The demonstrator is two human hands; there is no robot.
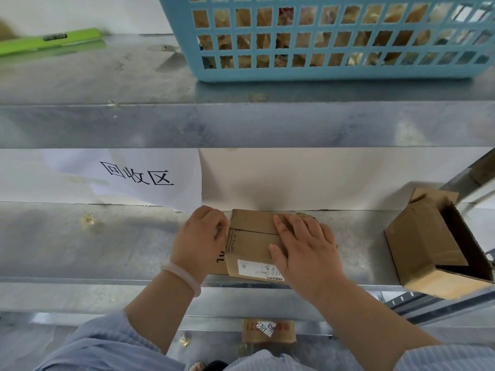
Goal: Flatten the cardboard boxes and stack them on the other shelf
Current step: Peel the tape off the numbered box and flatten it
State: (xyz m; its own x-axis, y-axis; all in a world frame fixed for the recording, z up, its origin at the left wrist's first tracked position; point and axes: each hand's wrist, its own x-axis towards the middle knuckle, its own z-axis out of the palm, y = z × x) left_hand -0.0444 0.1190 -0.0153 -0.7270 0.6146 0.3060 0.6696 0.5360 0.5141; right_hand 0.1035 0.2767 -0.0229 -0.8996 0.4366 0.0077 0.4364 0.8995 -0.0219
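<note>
A flattened brown cardboard box [253, 238] with a white label lies on the middle metal shelf [107, 245], on top of another flat piece of cardboard. My right hand [305, 250] lies on its right half with fingers spread and straight, pressing it down. My left hand [201, 242] sits at the box's left edge with fingers curled; I cannot see whether they pinch the cardboard. An open, unflattened cardboard box [434, 245] stands at the shelf's right end, tilted over the front edge.
A blue plastic basket [321, 70] full of crumpled material and a green tool [51, 41] sit on the upper shelf. A white paper sign [139, 178] hangs on the back wall. Another cardboard piece [269, 330] lies below.
</note>
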